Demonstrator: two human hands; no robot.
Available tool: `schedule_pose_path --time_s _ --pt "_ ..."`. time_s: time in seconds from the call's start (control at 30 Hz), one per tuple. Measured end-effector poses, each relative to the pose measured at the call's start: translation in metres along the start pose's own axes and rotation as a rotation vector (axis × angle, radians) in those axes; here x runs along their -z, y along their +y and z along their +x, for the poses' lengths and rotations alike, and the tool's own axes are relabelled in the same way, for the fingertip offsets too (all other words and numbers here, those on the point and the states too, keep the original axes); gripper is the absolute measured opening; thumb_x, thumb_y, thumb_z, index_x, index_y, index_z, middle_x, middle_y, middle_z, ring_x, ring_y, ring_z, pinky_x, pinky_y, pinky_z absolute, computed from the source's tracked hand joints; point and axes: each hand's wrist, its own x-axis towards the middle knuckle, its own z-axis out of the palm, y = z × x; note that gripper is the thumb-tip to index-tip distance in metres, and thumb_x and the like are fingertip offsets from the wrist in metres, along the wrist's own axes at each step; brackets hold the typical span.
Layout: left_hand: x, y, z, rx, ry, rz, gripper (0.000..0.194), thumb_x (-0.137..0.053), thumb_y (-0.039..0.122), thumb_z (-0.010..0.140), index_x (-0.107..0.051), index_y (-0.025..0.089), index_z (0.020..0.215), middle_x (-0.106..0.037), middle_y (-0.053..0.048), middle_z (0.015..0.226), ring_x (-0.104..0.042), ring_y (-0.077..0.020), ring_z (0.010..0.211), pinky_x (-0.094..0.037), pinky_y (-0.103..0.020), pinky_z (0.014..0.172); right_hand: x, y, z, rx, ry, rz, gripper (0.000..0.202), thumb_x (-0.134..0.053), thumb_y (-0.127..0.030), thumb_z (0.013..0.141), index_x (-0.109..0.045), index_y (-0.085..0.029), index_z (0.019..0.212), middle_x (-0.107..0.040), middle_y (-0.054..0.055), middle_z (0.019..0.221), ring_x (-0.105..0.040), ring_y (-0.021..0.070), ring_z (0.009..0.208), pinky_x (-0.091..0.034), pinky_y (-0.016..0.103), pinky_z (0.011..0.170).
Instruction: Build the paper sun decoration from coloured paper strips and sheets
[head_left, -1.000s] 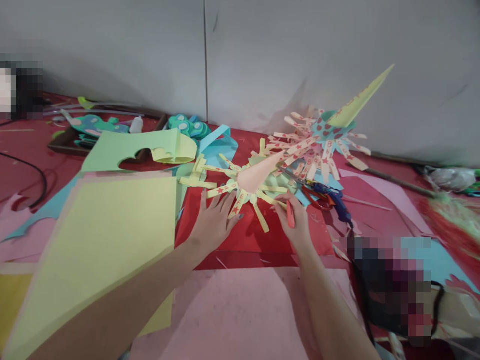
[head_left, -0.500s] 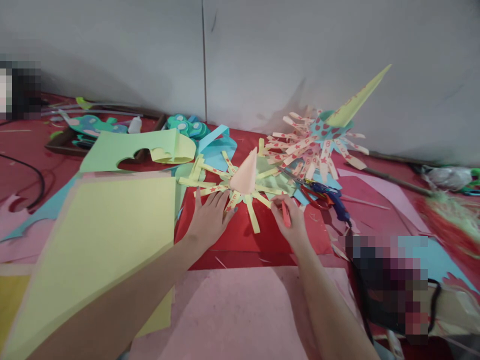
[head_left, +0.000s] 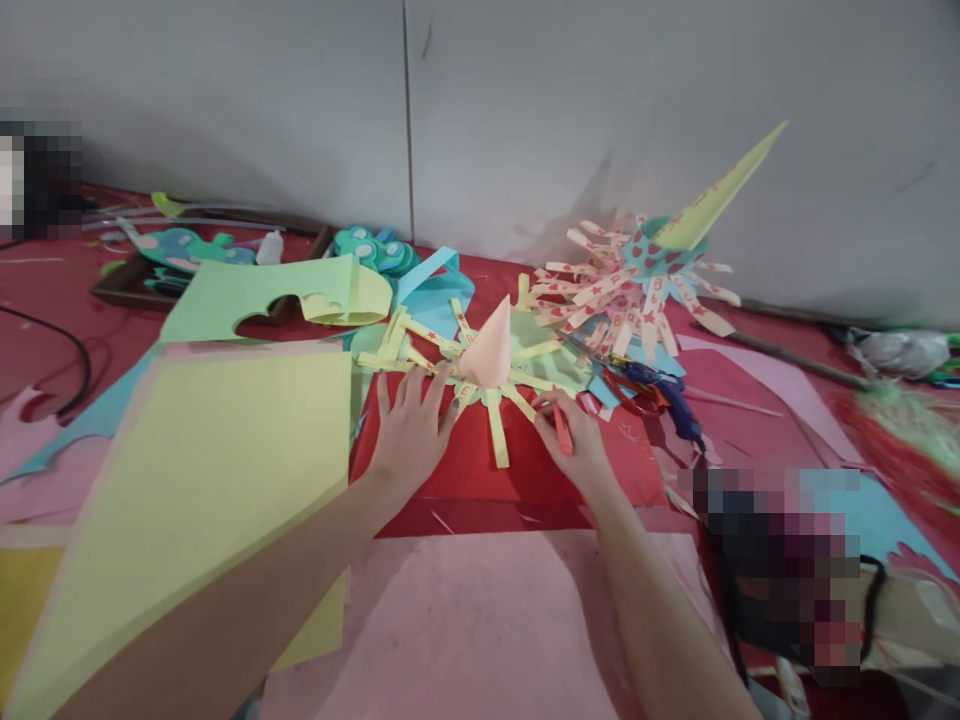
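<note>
A pale pink paper cone point(head_left: 489, 350) stands at the centre of a ring of yellow paper strips point(head_left: 498, 430), some marked with red letters and stars. This piece lies on a red sheet point(head_left: 465, 475). My left hand point(head_left: 411, 425) rests with fingers spread on the strips left of the cone. My right hand point(head_left: 574, 435) is closed around a red marker point(head_left: 562, 428), its fingertips at a strip on the lower right of the cone.
Large yellow sheets point(head_left: 217, 480) lie at left, with a cut green sheet point(head_left: 262, 295) behind. A decorated cone hat point(head_left: 664, 250) stands at back right. Scissors point(head_left: 630, 390) and a blue glue gun point(head_left: 679, 405) lie right of my hands.
The strips and cone have turned slightly. My left hand has shifted a little left and its fingers now point more forward. My right hand, with the marker, has moved slightly left.
</note>
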Motion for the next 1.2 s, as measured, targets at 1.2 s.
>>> schedule_pose_path --time_s 1.2 --pt "-0.005 0.025 -0.026 -0.535 -0.275 0.022 0.055 -0.030 0.045 0.091 -0.041 0.010 0.132 -0.040 -0.010 0.140 -0.035 -0.0230 0.129 -0.025 -0.040 0.106 -0.005 -0.032 0.007 -0.015 0.365 0.160 0.034 -0.036 -0.038 0.090 -0.066 -0.020 0.090 -0.063 0.004 0.073 -0.057 0.0151 0.070 -0.045 0.031 0.071"
